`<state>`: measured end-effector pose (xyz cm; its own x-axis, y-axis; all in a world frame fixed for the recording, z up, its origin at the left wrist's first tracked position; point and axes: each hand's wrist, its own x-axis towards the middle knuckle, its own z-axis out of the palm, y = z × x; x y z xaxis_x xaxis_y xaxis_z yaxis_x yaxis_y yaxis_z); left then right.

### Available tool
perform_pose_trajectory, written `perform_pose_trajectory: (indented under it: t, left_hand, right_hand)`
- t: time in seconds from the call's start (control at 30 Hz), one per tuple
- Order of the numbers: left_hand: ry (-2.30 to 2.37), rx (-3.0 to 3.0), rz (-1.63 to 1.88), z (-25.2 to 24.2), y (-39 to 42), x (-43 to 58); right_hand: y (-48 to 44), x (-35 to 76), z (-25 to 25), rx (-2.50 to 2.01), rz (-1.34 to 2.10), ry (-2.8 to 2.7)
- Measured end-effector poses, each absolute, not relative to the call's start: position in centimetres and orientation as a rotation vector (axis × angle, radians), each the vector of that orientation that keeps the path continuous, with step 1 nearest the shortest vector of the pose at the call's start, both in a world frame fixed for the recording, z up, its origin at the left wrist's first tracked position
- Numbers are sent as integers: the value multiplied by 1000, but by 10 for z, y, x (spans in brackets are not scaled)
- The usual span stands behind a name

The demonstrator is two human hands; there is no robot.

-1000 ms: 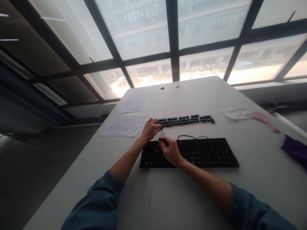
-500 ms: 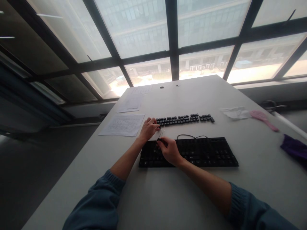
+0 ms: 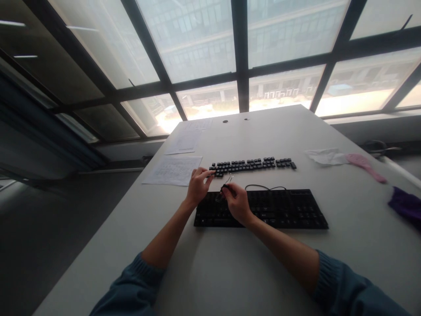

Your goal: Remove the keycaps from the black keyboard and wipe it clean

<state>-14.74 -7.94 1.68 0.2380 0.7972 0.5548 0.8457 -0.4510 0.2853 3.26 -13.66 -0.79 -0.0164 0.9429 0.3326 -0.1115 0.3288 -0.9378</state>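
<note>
A black keyboard (image 3: 279, 208) lies on the white table, several of its upper keys apparently off. Behind it stand rows of loose black keycaps (image 3: 243, 166). At the left end of these rows my left hand (image 3: 198, 186) is closed, thumb and fingertips pinching a dark keycap (image 3: 211, 174). My right hand (image 3: 239, 204) hovers over the keyboard's left half, fingers closed round a small black keycap puller (image 3: 225, 186) with thin wire prongs pointing up and away. Part of the puller is hidden by the fingers.
Printed sheets (image 3: 173, 170) lie at the left of the table (image 3: 256, 272). At the right are a crumpled white tissue (image 3: 325, 156), a pink brush-like object (image 3: 365, 166) and a purple cloth (image 3: 406, 205). A black cable (image 3: 259, 186) loops behind the keyboard.
My left hand has drawn back slightly left and toward me, uncovering more keycaps at the row's left end. My right hand has shifted a little right and up, still holding the puller.
</note>
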Motion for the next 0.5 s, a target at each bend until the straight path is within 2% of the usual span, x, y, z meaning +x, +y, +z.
perform_pose_trajectory:
  t: [0.23,0.5]
  left_hand:
    - [-1683,-2619,-1073,8,-156,-132]
    - [-1707,-2626,-1136,-6,-164,-127]
  right_hand:
    - [-138,50,-2,-948,891,-1554]
    - [-140,49,-9,-975,847,-1709]
